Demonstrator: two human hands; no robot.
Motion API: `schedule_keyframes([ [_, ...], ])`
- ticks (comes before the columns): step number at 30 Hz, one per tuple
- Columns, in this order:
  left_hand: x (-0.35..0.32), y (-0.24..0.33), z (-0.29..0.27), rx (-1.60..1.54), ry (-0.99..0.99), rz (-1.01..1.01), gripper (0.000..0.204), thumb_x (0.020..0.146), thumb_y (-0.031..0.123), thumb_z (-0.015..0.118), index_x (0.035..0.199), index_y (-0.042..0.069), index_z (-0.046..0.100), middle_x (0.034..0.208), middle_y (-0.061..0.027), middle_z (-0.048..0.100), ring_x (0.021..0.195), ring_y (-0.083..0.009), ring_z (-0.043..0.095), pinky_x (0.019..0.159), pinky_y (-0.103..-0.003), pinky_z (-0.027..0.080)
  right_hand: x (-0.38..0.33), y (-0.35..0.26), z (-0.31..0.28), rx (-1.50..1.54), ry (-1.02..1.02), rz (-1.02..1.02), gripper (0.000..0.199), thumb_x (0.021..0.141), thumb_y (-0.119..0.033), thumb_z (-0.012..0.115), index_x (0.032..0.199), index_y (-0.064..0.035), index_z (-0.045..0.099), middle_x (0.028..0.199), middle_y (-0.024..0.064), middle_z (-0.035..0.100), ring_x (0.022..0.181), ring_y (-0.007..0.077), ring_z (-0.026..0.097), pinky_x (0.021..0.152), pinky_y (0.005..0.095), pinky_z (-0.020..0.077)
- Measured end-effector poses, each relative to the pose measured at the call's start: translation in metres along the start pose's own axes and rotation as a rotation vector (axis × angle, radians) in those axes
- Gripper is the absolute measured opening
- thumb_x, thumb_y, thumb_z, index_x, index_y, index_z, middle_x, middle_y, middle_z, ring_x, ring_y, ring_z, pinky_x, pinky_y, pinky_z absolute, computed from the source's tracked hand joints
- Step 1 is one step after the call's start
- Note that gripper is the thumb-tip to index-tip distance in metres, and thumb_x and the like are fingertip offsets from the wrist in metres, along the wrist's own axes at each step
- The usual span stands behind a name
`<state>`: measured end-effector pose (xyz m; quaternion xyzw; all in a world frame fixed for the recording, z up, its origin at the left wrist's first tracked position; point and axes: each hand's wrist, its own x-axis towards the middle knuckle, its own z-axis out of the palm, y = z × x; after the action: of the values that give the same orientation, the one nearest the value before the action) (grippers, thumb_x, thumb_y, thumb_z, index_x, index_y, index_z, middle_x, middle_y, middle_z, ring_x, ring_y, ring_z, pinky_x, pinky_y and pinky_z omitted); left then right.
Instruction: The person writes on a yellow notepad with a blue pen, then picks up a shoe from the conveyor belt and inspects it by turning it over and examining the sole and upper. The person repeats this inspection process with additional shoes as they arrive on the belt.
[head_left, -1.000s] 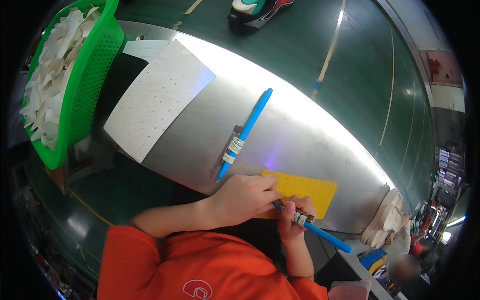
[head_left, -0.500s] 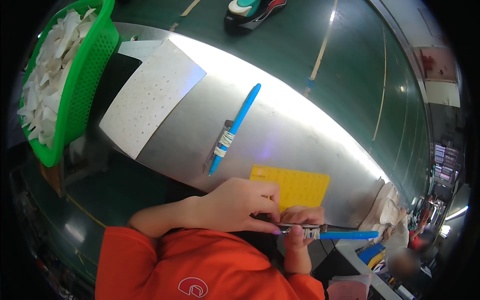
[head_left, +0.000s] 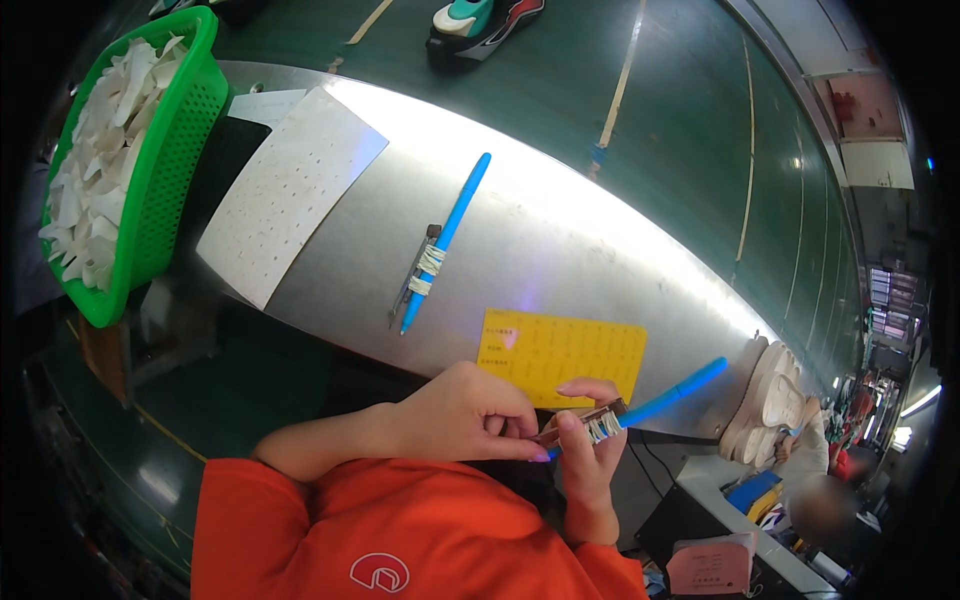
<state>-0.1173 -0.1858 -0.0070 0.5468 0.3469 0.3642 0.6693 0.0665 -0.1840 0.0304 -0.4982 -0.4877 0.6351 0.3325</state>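
Observation:
A blue pen (head_left: 672, 393) with a metal piece bound to it by pale bands is in my right hand (head_left: 588, 462), its thumb pressed against the bindings. The pen's long blue end slants up to the right. My left hand (head_left: 468, 412) is closed, with thumb and fingertips at the other end of the metal piece; what exactly they pinch is partly hidden. Beyond my hands lies a yellow printed card (head_left: 570, 350) on the metal table (head_left: 350, 250). A second blue pen (head_left: 460, 205), bound to a metal piece the same way, lies farther left.
A white speckled sheet (head_left: 290, 190) lies on the table's left part. At the far left stands a green basket (head_left: 172, 190) full of white scraps. White shoes (head_left: 765, 400) sit at the table's right end. A dark shoe (head_left: 480, 35) rests beyond the table.
The pen in my right hand has swung from nearly level to slanting, its blue end now higher. My left fingers have curled in more. The whole view has shifted slightly.

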Motion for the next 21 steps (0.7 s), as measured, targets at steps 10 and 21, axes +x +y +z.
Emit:
schedule_keyframes([
  [10, 0.004, -0.006, -0.001, 0.022, -0.025, 0.08, 0.022, 0.077, 0.026, 0.071, 0.08, 0.005, 0.066, 0.067, -0.0039, 0.061, 0.053, -0.0131, 0.054, 0.047, -0.024, 0.041, 0.005, 0.015, -0.016, -0.038, -0.23, -0.22, 0.019, 0.082, -0.005, 0.06, 0.098, 0.0016, 0.052, 0.081, 0.0084, 0.06, 0.062, 0.0097, 0.057, 0.058, 0.0215, 0.0463],
  [21, -0.018, -0.014, -0.026, 0.507, 0.477, 0.271, 0.016, 0.068, 0.01, 0.076, 0.08, 0.006, 0.067, 0.068, -0.0041, 0.061, 0.055, -0.0145, 0.057, 0.047, -0.023, 0.043, 0.022, 0.037, 0.0, -0.136, 0.118, -0.274, 0.015, 0.086, -0.011, 0.057, 0.083, -0.0018, 0.046, 0.068, 0.0111, 0.061, 0.054, 0.0122, 0.059, 0.052, 0.0236, 0.0491],
])
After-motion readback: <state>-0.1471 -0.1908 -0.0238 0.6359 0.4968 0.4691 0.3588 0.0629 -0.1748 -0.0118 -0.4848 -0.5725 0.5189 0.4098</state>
